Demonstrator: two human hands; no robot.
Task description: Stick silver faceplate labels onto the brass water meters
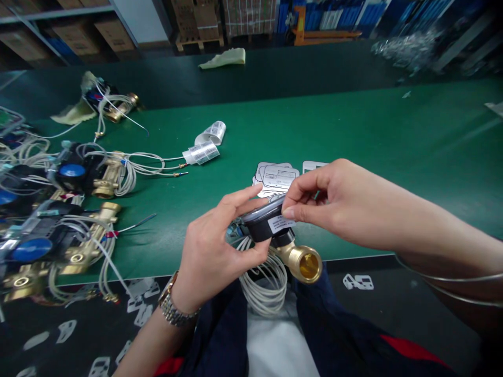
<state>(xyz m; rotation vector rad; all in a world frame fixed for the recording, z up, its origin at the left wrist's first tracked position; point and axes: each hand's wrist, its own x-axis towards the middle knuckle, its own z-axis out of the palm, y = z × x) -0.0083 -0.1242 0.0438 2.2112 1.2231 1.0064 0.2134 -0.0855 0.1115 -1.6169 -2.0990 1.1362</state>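
My left hand grips the round black head of a meter at the table's front edge. The meter has a brass pipe body whose open end faces me, and a coil of pale cable hangs below it. A small white printed label lies on the side of the black head. My right hand is closed in a pinch at the label's right end, its thumb against the head. Just behind the hands, a stack of silvery printed plates rests on the green mat, partly covered by my fingers.
Several meters with blue caps, brass fittings and coiled cables crowd the left. A curled strip of printed labels lies near them. Crumpled clear plastic sits at the far right. Backing scraps lie on the dark floor.
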